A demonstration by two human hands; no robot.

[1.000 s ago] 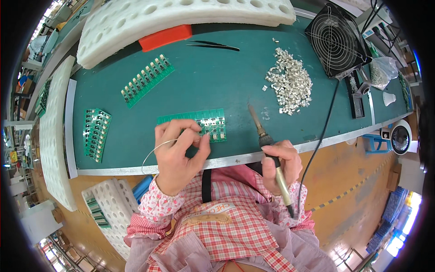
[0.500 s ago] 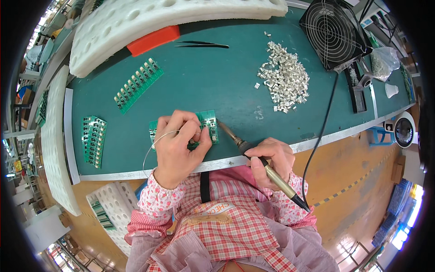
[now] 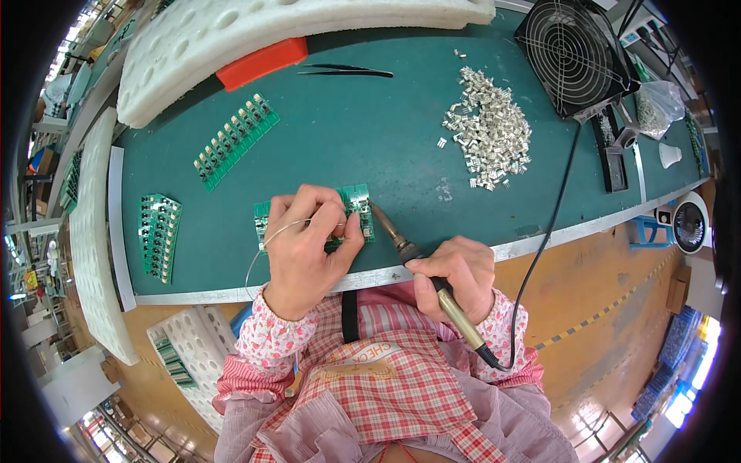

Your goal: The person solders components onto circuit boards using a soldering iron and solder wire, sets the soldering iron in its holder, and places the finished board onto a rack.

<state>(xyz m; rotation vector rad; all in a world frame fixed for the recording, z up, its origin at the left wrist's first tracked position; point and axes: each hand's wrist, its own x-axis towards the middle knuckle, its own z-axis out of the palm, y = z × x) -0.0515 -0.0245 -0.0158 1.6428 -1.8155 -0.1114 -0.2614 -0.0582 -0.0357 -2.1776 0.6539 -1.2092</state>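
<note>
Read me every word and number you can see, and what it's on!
Checked apron: its pale patch has printed lettering, which I won't copy out.
Circuit board by the left hand: any markings are too small to read.
Elsewhere: too small or blurred.

The right hand (image 3: 455, 275) is bringing the soldering iron (image 3: 409, 251) leftward! Its tip (image 3: 377, 209) is reaching the circuit board (image 3: 356, 199).

Bright light covers the bench (image 3: 370, 131), glare whitens lower right, and edges bend.
</note>
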